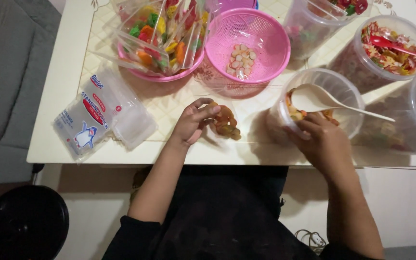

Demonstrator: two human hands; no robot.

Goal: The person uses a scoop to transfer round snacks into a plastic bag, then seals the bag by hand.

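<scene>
Left grip [194, 121] is pinched onto the mouth of a clear pouch [223, 121] lying on the surface [63, 96], thumb and fingers curled together on its edge. Holding it that way keeps the opening up so candy can go in; it already has a small load of orange and brown gummies.

Right grip [319, 137] is dipped over the near rim of a clear tub [331, 91], fingers curled down among the candy. Looks closed on a few pieces, but the fingertips are hidden by the back of my hand, so I can't tell for sure. White scoop [323, 100] rests in that tub, handle pointing right, untouched.

Pose: left forearm comes in from lower left, wrist bent inward, palm facing right. Right forearm comes up from lower right, wrist dropped, knuckles up. Both hands sit near the front edge, pouch between them and just beside the tub, so the transfer path is short.

Around: pink basket [253, 33] behind the pouch with a few pale pieces; pink bowl [162, 72] stacked with filled bags at back left; pack of empty pouches [90, 115] at far left; more candy tubs at right, one [386, 53] with a red scoop [400, 46].
</scene>
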